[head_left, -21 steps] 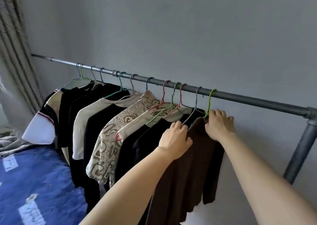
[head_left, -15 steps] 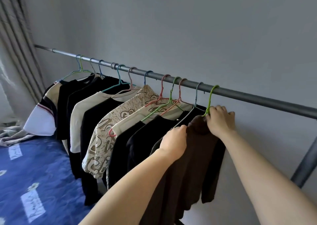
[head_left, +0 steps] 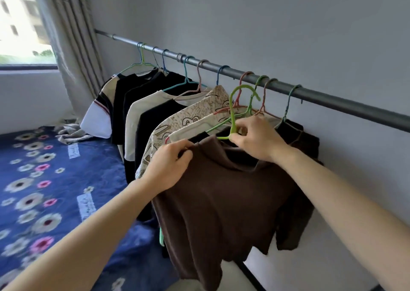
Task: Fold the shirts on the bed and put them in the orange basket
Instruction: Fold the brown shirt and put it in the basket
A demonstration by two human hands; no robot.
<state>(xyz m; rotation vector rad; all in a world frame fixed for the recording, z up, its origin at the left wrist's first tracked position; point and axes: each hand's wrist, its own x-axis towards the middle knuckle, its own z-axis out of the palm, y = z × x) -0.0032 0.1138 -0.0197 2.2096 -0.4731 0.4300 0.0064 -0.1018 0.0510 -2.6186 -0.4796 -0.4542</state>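
A brown shirt [head_left: 221, 193] hangs from a light green hanger [head_left: 234, 111] that is off the grey rail [head_left: 332, 97] and held in front of it. My right hand [head_left: 257, 140] pinches the hanger at its neck, just above the shirt's collar. My left hand [head_left: 170, 166] grips the shirt's left shoulder. Several other shirts [head_left: 155, 113], black, cream and patterned, hang on coloured hangers along the rail to the left. The orange basket is out of view.
The bed with a blue flowered cover [head_left: 44, 179] lies at the lower left, with a crumpled grey cloth [head_left: 71, 133] at its far end. A curtain [head_left: 68, 35] and window [head_left: 20, 24] stand at the upper left. A grey wall is behind the rail.
The green hanger with the brown shirt has come off the rail and moved toward me. My right hand shifted from the hanger's hook to its neck. The view swung left, showing the window.
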